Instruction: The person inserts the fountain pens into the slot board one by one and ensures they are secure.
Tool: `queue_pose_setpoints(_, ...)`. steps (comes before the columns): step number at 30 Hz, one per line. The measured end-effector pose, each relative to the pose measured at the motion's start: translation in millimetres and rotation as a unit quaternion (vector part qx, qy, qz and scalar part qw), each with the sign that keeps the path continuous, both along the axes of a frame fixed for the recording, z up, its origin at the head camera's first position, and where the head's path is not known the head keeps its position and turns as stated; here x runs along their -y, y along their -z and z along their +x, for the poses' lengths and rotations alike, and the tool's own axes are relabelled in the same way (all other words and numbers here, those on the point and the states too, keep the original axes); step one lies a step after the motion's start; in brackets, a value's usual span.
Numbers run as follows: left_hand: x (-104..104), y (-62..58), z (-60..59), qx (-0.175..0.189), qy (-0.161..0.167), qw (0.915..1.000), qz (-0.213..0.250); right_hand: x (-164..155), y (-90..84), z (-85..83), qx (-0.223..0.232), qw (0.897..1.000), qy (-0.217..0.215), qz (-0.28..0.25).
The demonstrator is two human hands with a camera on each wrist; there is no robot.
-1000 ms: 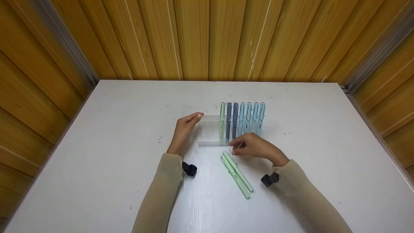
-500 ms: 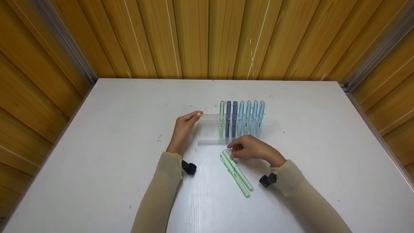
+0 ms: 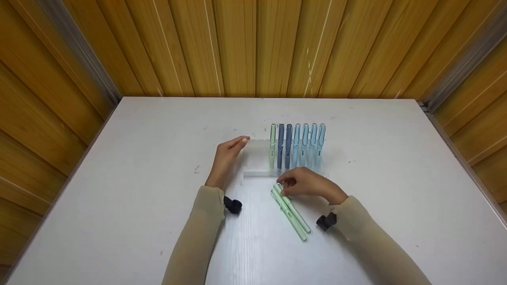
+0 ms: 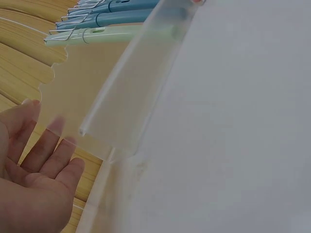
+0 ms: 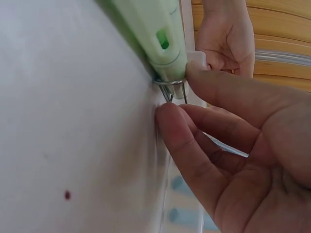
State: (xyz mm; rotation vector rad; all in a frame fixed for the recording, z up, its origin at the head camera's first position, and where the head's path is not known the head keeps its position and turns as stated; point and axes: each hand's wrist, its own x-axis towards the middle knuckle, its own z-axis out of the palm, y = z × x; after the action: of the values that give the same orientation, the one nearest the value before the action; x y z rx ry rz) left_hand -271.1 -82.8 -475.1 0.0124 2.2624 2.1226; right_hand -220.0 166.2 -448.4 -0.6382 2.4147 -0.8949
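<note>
A clear acrylic pen rack (image 3: 256,158) is seen standing on the white table (image 3: 119,178), well inside its edges. Seven capped pens (image 3: 296,145) are held upright in the rack's right part: one pale green, two dark blue, four light blue. The rack's left end is touched by the left hand (image 3: 226,158), whose fingers (image 4: 46,145) are kept straight and relaxed against the clear wall; nothing is gripped by it.

Two pale green pens (image 3: 291,211) are found lying side by side on the table just in front of the rack, slanted toward the near right. The far end of the upper green pen (image 5: 155,34) is pinched by the right hand (image 3: 311,183) between thumb and curled fingers (image 5: 184,145), right at the wire clip (image 5: 172,90); the pen is in contact with the table surface. The two hands are held apart, the rack's empty left portion lying between them
</note>
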Motion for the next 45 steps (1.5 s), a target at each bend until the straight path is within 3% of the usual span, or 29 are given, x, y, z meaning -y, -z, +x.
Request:
queue_pose_setpoints(6, -0.5, -5.2, 1.0, -0.005, 0.0, 1.0, 0.003, 0.9, -0.1, -0.1, 0.0, 1.0, 0.003, 0.0)
queue_pose_setpoints(13, -0.8, 0.0, -0.6, -0.004, -0.005, 1.0, 0.007, 2.4, 2.4, 1.2, 0.007, 1.0, 0.008, -0.004)
queue_pose_setpoints(30, 1.2, -0.5, 1.0, 0.004, 0.003, 0.9999, -0.016, 3.9, 1.9, 2.6, 0.006, 1.0, 0.001, -0.011)
queue_pose_setpoints(45, -0.3, -1.2, -0.3, 0.013, -0.008, 0.9996, -0.023, 3.3, 2.8, 1.5, -0.004, 1.0, -0.02, -0.008)
